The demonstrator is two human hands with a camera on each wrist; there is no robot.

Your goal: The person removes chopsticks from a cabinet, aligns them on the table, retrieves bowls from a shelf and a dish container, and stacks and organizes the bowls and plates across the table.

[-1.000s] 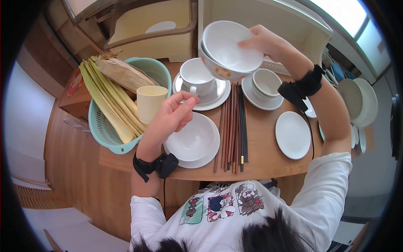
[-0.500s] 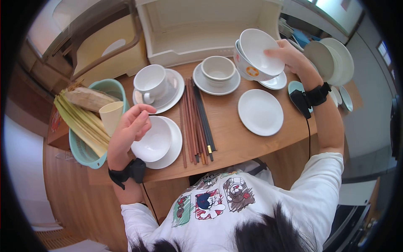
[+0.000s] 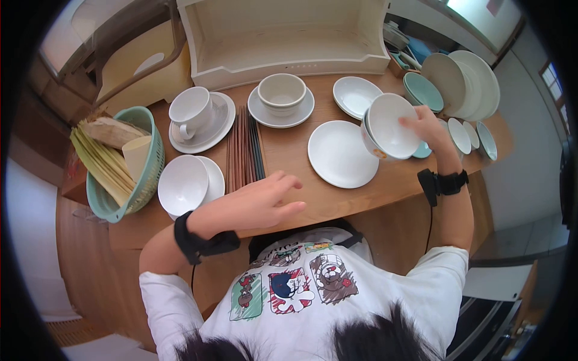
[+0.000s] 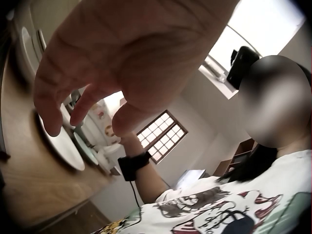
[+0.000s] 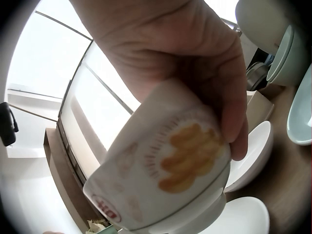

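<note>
Right hand [image 3: 424,127] has its fingers curled over the rim of two stacked bowls [image 3: 388,127], glossy white ceramic with an orange print, tilted above the table's [image 3: 289,156] right edge next to a flat round plate [image 3: 341,153]. Left hand [image 3: 262,201] hovers flat, fingers spread, holding nothing, near the chopsticks [image 3: 244,147]. Warm wood tabletop, cream cabinet [image 3: 283,36] behind. The teal slotted basket [image 3: 147,174] holds corn husks [image 3: 99,159] and a beige cup [image 3: 136,153].

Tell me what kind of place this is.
Probably a home kitchen or dining corner. A wooden table is laid with plates, cups on saucers and chopsticks, more dishes are stacked at its right end, and the right hand holds nested bowls.
</note>
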